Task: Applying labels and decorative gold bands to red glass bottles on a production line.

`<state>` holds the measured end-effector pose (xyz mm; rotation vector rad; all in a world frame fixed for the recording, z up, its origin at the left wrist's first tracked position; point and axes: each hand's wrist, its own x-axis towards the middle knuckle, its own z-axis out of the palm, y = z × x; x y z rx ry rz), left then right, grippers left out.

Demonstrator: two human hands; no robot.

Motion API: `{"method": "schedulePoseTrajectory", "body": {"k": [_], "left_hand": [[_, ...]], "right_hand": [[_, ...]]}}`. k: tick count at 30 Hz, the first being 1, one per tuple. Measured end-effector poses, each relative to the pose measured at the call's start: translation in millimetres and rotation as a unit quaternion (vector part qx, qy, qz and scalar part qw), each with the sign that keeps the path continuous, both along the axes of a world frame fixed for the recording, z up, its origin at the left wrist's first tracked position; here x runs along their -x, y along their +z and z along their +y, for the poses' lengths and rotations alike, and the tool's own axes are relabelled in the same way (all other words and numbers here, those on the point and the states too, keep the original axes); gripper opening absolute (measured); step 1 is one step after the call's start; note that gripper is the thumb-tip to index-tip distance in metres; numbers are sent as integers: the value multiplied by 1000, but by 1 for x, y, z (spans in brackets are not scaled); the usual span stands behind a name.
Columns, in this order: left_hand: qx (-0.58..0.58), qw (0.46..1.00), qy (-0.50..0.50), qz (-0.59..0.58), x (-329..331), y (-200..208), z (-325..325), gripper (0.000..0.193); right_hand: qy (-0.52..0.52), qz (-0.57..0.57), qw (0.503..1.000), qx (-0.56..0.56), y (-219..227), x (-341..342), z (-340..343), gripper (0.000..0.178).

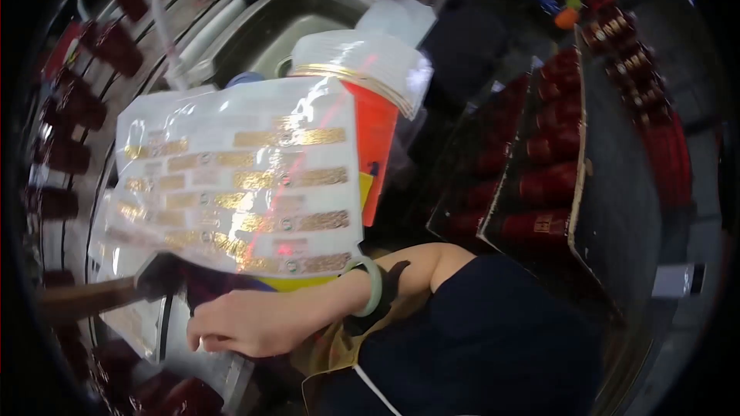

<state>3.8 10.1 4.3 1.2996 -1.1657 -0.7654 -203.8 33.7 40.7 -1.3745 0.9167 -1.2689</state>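
Observation:
My right hand [254, 323] reaches left across the lower middle, below a large glossy sheet with gold labels [223, 115]. Its fingers are curled in, and whatever they may hold is hidden. A pale green bangle [375, 285] and a dark band circle the wrist. The sheet carries several rows of gold, foil-like strips and catches bright glare. Orange-red [383, 135] and yellow [304, 283] sheets show from under it. Left of the hand, a brown wooden bar or handle [85, 300] meets a dark blurred piece [162, 277]. My left hand is out of view.
A metal sink [258, 35] lies behind the sheet, with a stack of white gold-edged sheets [347, 54] at its near edge. Dark red cup-like vessels [77, 100] line slatted racks at left. Upright boards [578, 146] flank more red vessels at right.

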Motion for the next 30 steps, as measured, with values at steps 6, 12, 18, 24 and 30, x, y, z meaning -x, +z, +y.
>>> {"method": "schedulePoseTrajectory", "body": {"k": [6,12,18,24,30], "left_hand": [[-95,919,-54,378,-43,16,16,69],[-146,898,-225,349,0,-6,4,51],[-224,897,-233,302,29,10,0,55],[-247,881,-241,323,40,9,-8,51],[-141,937,-205,243,47,-12,-29,48]], "right_hand": [[52,9,999,2,1,-18,-1,33],[-10,90,995,-52,1,-23,-3,74],[-67,97,983,-143,-13,-20,4,75],[-97,-11,980,-173,-20,-15,3,69],[-67,26,990,-120,-41,-2,-30,65]]}}
